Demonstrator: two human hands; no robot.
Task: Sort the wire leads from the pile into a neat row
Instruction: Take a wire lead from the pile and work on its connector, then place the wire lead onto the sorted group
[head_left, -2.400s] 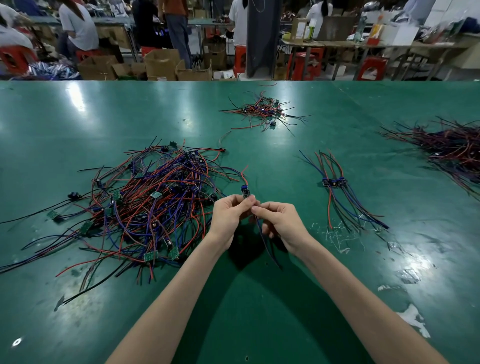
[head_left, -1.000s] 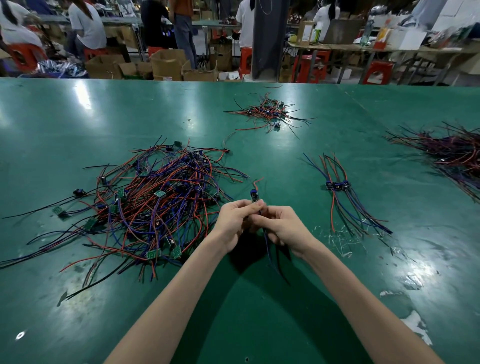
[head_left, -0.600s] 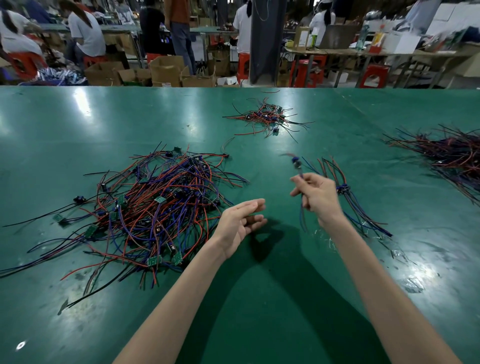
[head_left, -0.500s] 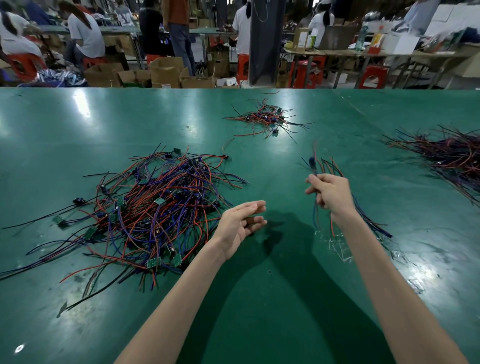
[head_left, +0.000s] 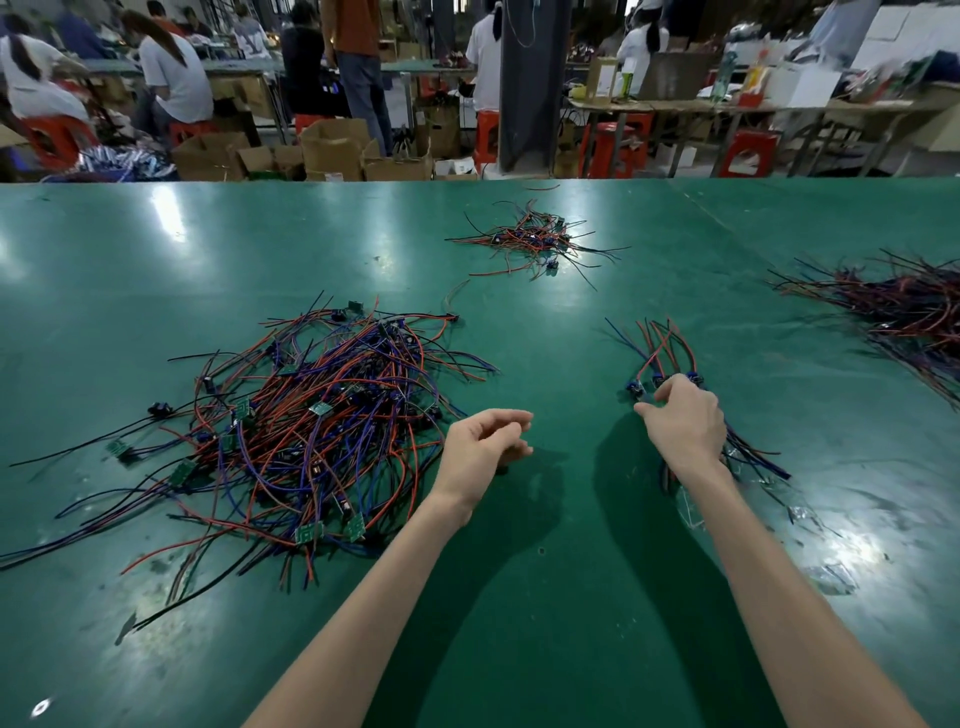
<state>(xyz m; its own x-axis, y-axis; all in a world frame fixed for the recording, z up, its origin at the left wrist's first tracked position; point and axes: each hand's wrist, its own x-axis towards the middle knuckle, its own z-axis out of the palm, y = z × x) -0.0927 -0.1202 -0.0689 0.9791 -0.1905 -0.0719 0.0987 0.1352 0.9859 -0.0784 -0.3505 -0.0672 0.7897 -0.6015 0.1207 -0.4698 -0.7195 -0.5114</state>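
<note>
A big tangled pile of red, blue and black wire leads (head_left: 322, 426) with small green boards lies left of centre on the green table (head_left: 519, 613). Right of centre, a short row of sorted leads (head_left: 662, 348) lies side by side, their blue connectors lined up. My right hand (head_left: 683, 423) rests on this row with its fingers loosely spread, covering the connectors and the middle of the wires. One lead's blue connector (head_left: 635, 387) sits at the row's left end, just past my thumb. My left hand (head_left: 485, 447) hovers empty between pile and row, fingers curled apart.
A smaller heap of leads (head_left: 535, 241) lies further back in the middle. Another dark heap (head_left: 898, 306) lies at the far right. Clear tape scraps (head_left: 831, 577) stick to the table at the right. People, boxes and red stools stand beyond the far edge.
My right hand carried one lead from the centre to the right and lowered it onto the row's left end. My left hand let go of it and stayed near the pile.
</note>
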